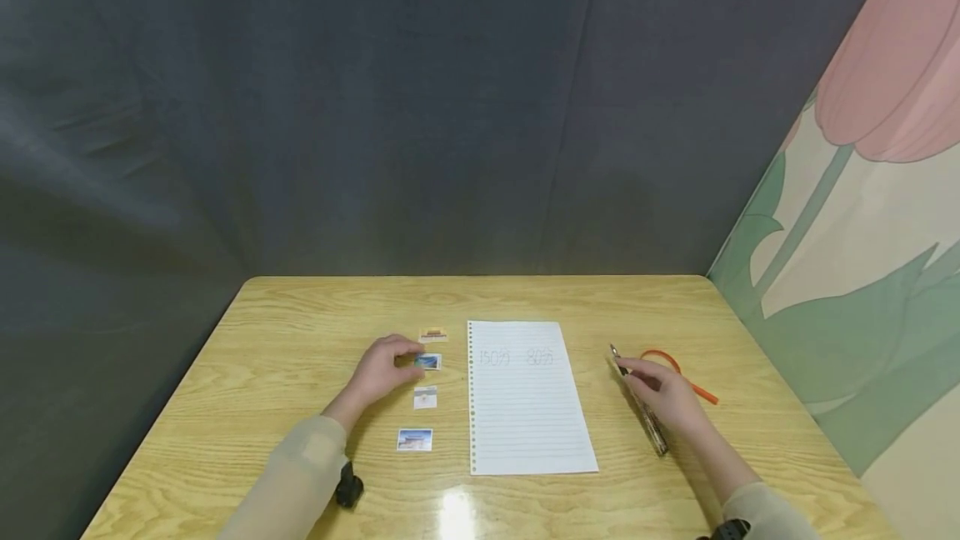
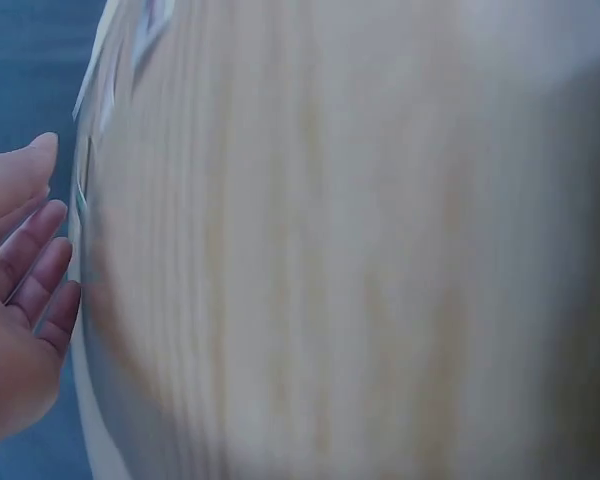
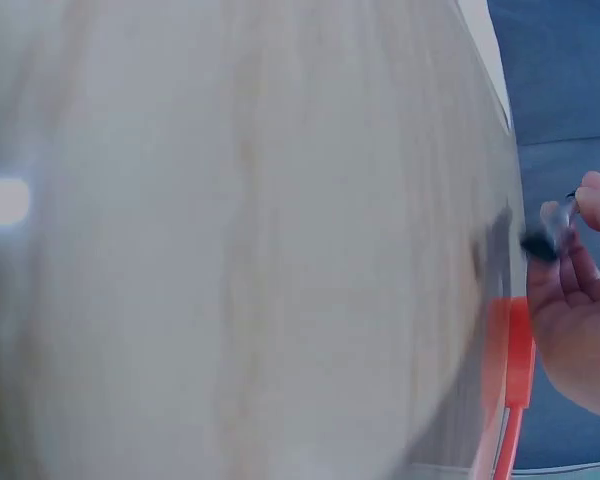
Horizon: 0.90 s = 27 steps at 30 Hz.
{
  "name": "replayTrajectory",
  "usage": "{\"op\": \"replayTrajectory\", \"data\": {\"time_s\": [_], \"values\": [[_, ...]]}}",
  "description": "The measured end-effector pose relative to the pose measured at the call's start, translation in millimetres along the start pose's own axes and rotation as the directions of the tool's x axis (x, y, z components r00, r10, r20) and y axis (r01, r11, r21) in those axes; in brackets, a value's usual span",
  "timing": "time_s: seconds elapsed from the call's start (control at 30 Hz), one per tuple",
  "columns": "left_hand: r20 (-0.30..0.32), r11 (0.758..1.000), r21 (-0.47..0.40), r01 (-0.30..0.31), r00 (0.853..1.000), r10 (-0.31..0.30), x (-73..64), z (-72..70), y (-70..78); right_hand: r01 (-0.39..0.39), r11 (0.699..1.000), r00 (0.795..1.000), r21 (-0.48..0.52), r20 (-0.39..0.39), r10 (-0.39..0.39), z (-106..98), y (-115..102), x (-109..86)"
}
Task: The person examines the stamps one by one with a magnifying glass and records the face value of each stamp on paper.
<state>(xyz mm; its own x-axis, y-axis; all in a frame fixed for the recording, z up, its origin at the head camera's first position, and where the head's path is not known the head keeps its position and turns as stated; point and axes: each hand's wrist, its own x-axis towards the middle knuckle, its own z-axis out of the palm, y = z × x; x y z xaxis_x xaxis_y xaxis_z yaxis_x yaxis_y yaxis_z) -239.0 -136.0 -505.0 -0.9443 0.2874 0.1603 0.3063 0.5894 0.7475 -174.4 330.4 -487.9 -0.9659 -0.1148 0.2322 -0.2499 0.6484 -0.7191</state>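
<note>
My left hand [image 1: 384, 371] is beside a column of small stamps on the left of the table. Its thumb and forefinger are spread at the left edge of a blue-green stamp [image 1: 429, 362]. In the left wrist view the fingers [image 2: 42, 268] look loosely bent, with nothing held. An orange-yellow stamp [image 1: 432, 335] lies just beyond, a pale stamp [image 1: 425, 397] and a bluish one [image 1: 415, 440] nearer. My right hand [image 1: 667, 390] pinches a slim pen [image 1: 651, 427] near its tip, which points away from me. In the right wrist view its dark end is blurred.
Between the hands lies a lined, hole-punched sheet [image 1: 528, 423] with handwritten figures near its top. An orange-rimmed magnifying glass [image 1: 705, 394] is partly behind the right hand. A dark curtain [image 1: 450, 148] hangs behind the table [image 1: 285, 315]; a flower-patterned wall [image 1: 862, 315] stands at right.
</note>
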Motion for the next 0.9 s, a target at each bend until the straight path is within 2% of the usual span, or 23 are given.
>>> {"op": "replayTrajectory", "data": {"time_s": [0.13, 0.27, 0.4, 0.53, 0.7, 0.8, 0.83, 0.9], "values": [[-0.015, 0.998, 0.017, -0.056, 0.998, 0.056, -6.4, 7.7, 17.6, -0.121, 0.985, 0.992, 0.126, 0.058, 0.115, -3, -5, 0.7], [0.035, 0.988, 0.044, -0.148, 0.989, 0.147, -15.8, 18.3, 39.3, -0.152, 0.954, 0.988, 0.257, 0.079, 0.136, -1, -4, 2.7], [0.094, 0.976, 0.070, -0.207, 0.975, 0.201, -27.2, 28.2, 57.2, -0.158, 0.919, 0.986, 0.360, 0.105, 0.128, 2, -3, 5.0], [0.123, 0.961, 0.109, -0.253, 0.963, 0.239, -36.5, 38.4, 69.0, -0.145, 0.885, 0.987, 0.442, 0.129, 0.098, 4, -4, 5.9], [0.171, 0.948, 0.164, -0.272, 0.955, 0.244, -47.4, 48.7, 77.6, -0.125, 0.806, 0.988, 0.579, 0.146, 0.048, 7, -5, 6.7], [0.196, 0.942, 0.181, -0.281, 0.950, 0.245, -52.9, 53.6, 80.3, -0.111, 0.743, 0.991, 0.660, 0.131, 0.031, 10, -7, 8.0], [0.202, 0.942, 0.181, -0.285, 0.948, 0.248, -54.7, 54.9, 81.1, -0.102, 0.734, 0.992, 0.672, 0.120, 0.027, 12, -9, 8.7], [0.213, 0.938, 0.188, -0.292, 0.944, 0.252, -58.2, 57.3, 81.9, -0.089, 0.732, 0.994, 0.675, 0.104, 0.025, 15, -13, 10.0]]}}
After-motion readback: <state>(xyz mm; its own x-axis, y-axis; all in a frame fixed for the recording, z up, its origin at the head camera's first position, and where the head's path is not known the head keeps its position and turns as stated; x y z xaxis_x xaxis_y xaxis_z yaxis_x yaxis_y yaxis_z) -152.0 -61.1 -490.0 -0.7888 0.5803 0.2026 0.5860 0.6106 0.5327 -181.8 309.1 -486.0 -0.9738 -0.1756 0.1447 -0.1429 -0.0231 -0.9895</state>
